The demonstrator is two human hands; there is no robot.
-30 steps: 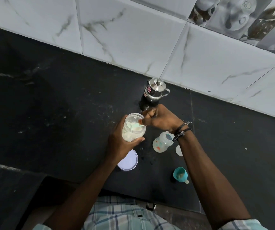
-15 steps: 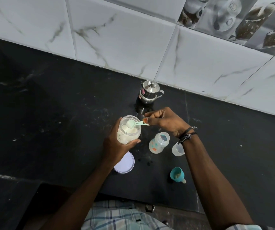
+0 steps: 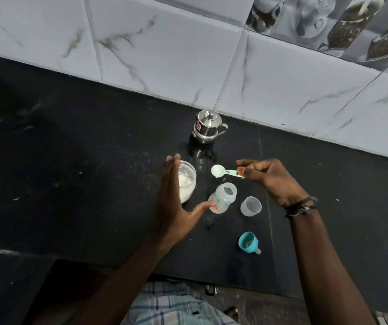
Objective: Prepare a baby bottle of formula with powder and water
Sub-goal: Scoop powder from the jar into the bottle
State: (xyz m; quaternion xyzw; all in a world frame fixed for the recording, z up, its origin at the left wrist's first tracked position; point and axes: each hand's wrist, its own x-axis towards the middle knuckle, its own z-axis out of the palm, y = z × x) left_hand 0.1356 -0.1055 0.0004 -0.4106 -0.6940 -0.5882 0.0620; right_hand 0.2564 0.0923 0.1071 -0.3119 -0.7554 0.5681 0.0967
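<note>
Bottle (image 3: 223,197) stands between both hands — scoop (image 3: 225,171) above it.

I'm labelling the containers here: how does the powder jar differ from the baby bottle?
The powder jar is wider and holds white powder; the baby bottle is narrower with printed markings, and no powder shows inside. The jar stands beside the left hand's palm; the bottle is at its thumb tip. Both are translucent, lidless and upright.
</note>
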